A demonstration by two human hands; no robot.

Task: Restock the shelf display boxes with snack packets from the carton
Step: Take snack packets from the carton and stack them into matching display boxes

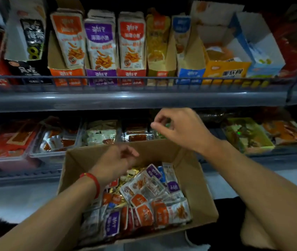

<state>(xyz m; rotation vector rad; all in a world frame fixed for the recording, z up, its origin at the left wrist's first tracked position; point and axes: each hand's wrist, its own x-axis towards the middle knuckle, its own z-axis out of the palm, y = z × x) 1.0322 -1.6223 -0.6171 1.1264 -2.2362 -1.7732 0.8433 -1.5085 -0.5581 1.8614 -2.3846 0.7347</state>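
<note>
A brown carton (pixel 196 180) sits in front of me, filled with several small snack packets (pixel 144 198) in orange, purple, blue and gold. My left hand (pixel 115 162), with a red band at the wrist, hovers over the carton's far end, fingers loosely curled and holding nothing I can see. My right hand (pixel 178 129) is raised above the carton's back edge in front of the lower shelf, fingers curled; whether it holds anything is unclear. On the upper shelf stand display boxes (pixel 100 44) of orange, purple, yellow and blue packets; a yellow box (pixel 225 67) looks nearly empty.
A grey wire rail (pixel 126 82) fronts the upper shelf. The lower shelf holds clear trays (pixel 53 142) and a green box (pixel 247 134) of other snacks. Pale floor shows on both sides of the carton. The scene is dim.
</note>
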